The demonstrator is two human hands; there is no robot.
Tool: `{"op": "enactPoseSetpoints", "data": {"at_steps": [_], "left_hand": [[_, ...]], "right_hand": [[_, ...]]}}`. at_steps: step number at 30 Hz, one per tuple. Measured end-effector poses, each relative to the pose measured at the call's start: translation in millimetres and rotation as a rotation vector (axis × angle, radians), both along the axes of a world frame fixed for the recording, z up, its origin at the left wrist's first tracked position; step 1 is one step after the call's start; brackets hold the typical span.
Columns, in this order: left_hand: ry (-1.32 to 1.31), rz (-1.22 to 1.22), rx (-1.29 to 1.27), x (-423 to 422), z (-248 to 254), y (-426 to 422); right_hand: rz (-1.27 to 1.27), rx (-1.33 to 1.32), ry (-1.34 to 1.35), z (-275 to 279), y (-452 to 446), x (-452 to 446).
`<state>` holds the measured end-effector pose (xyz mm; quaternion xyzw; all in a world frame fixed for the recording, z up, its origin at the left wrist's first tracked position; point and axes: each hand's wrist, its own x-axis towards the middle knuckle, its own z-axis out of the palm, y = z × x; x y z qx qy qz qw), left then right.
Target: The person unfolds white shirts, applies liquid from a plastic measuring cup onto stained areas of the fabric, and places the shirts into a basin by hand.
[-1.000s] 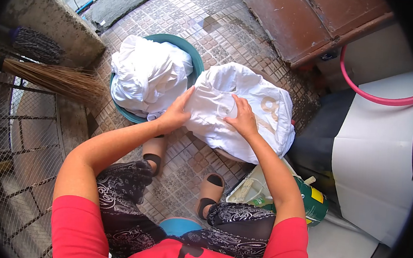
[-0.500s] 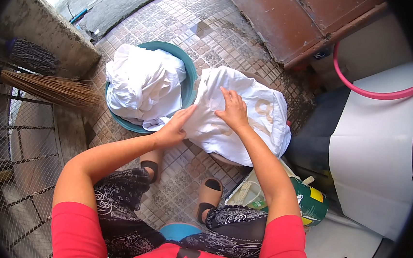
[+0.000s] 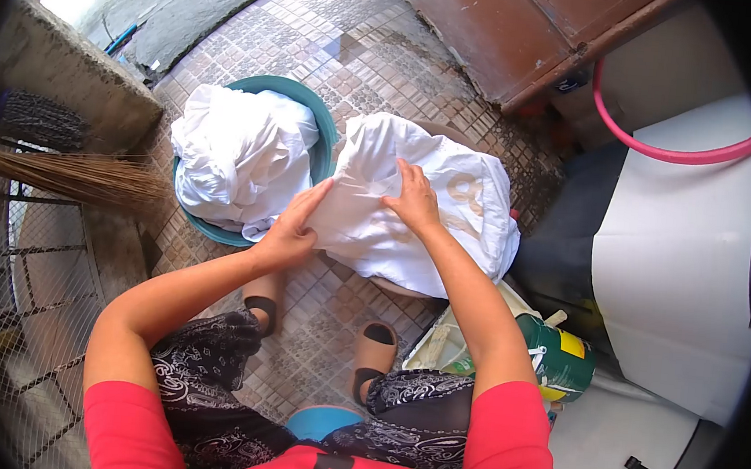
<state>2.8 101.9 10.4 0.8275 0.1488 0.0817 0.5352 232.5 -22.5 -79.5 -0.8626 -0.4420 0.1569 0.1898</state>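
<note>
Drawn closer to the body than a second ago, the left hand (image 3: 292,232) meets the left edge of a wrinkled white cloth (image 3: 363,225), fingers together, thumb apart; whether it pinches the fabric cannot be told. Nearest the camera, well below the fingers, paisley-print trousers (image 3: 206,371) flank a smooth, rounded blue object (image 3: 324,421). Tan sandals (image 3: 376,358) stand between it and the hands. Below and right of the right fingers sit an off-white bin (image 3: 433,349), its contents hard to make out, and a green container (image 3: 564,364) with a yellow label. Under the fingers, the cloth, printed with a faded tan figure like an 8, drapes over a brownish tub (image 3: 402,289). On it rests the right hand (image 3: 415,201), fingers spread. Just left of the left fingertips, a round teal basin (image 3: 320,129) cradles crumpled white fabric (image 3: 236,157). Beyond the fingertips, mosaic-like floor tiles (image 3: 384,68) reach a scuffed brown panel (image 3: 523,34).
</note>
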Motion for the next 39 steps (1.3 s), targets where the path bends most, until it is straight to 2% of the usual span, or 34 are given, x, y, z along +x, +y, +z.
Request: {"op": "enactPoseSetpoints", "data": {"at_steps": [5, 7, 9, 12, 16, 22, 25, 30, 37, 39], "left_hand": [[-0.012, 0.065, -0.065, -2, 9, 4], [0.006, 0.078, -0.059, -2, 5, 7], [0.023, 0.096, -0.056, -3, 0, 10], [0.036, 0.110, -0.068, -8, -9, 13], [0.018, 0.133, -0.097, -6, -4, 16], [-0.012, 0.128, -0.135, 0, 7, 16], [-0.031, 0.124, -0.156, 5, 15, 13], [-0.073, 0.100, -0.160, 10, 29, 14], [-0.071, 0.142, -0.111, 5, 25, 14], [-0.059, 0.121, -0.136, 5, 25, 14]], "right_hand": [[-0.207, -0.058, 0.046, 0, -17, 29], [-0.256, 0.083, -0.023, 1, -24, 42], [-0.284, 0.132, 0.036, 6, -35, 54], [-0.251, 0.241, 0.103, 20, -50, 59], [-0.163, 0.227, 0.092, 16, -64, 47], [0.098, 0.116, 0.006, 21, -62, 18], [0.111, 0.055, -0.075, 22, -59, 9], [0.058, 0.038, -0.031, 19, -62, 14], [0.008, -0.043, -0.148, 22, -85, 30], [0.006, 0.002, -0.125, 20, -85, 34]]}}
